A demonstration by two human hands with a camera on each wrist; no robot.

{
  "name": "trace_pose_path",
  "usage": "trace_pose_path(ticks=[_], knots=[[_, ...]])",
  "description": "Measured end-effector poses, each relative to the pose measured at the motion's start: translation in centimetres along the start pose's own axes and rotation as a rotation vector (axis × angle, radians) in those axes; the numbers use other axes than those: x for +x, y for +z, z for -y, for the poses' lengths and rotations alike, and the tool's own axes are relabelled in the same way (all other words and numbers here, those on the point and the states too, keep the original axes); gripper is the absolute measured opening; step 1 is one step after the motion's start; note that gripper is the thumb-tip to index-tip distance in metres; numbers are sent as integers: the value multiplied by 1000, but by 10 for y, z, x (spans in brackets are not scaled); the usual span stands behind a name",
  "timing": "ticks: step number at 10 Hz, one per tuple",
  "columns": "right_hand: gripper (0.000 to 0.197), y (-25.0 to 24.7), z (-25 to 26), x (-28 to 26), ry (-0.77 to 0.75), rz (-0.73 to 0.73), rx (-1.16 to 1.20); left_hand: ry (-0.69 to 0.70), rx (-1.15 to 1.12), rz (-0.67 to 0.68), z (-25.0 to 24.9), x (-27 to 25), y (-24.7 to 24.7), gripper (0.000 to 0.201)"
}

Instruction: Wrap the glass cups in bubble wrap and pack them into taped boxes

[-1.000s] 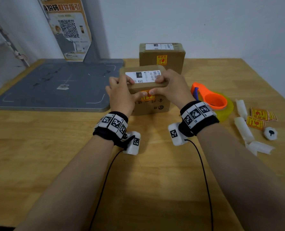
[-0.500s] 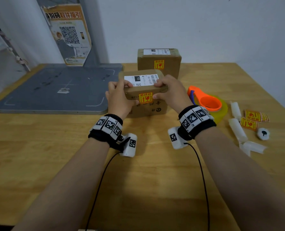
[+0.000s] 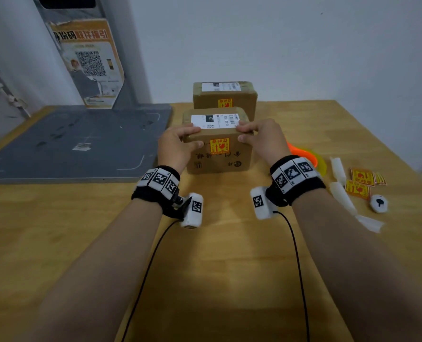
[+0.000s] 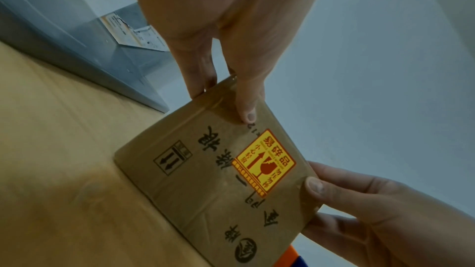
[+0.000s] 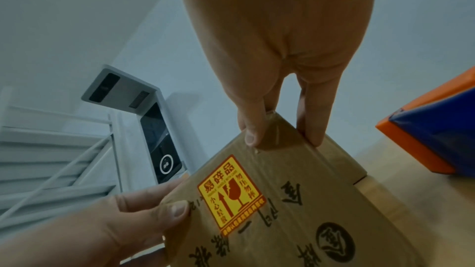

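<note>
A sealed brown cardboard box [image 3: 217,156] with a white shipping label on top and a yellow fragile sticker on its front stands on the wooden table [image 3: 229,255]. My left hand [image 3: 192,138] grips its top left corner, fingers on the lid and thumb on the front. At the top right corner my right hand [image 3: 244,134] holds it the same way. The wrist views show the box [image 4: 218,180] [image 5: 282,200] with both thumbs pressed on its front face. A second sealed box [image 3: 224,97] stands right behind it. No glass cup or bubble wrap sheet is visible.
An orange tape dispenser [image 3: 303,154] lies just right of my right wrist. Further right are white rolled pieces [image 3: 338,166], yellow fragile stickers [image 3: 363,178] and a small white round object [image 3: 379,203]. A grey flat platform [image 3: 69,144] fills the table's back left.
The box was held tilted toward me and now stands level on the table in front of the second box. My thumbs have moved off the sticker toward the top corners.
</note>
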State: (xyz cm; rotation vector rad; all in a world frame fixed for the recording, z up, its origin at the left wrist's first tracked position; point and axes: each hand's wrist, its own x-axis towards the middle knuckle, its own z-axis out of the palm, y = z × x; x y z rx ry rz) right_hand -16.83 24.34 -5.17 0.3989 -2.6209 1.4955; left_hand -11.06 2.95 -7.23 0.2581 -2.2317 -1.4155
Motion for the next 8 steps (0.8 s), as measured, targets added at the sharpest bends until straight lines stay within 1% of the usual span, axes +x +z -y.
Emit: trace_pose_path(ticks=[2, 3, 4, 5, 6, 7, 8], knots=[[31, -3, -14, 36, 71, -60, 9, 25, 35, 4, 3, 37, 30, 40], [31, -4, -18, 46, 84, -78, 7, 10, 18, 21, 6, 48, 41, 39], [31, -5, -19, 50, 87, -89, -16, 42, 28, 28, 7, 51, 50, 39], [34, -3, -19, 46, 47, -90, -191, 72, 56, 38, 3, 51, 56, 36], [44, -3, -15, 41, 14, -35, -276, 43, 36, 92, -8, 48, 56, 38], [62, -4, -9, 35, 7, 109, -332, 16, 116, 204, -14, 41, 55, 52], [66, -14, 15, 26, 19, 134, -370, -13, 196, 291, -34, 40, 45, 60]])
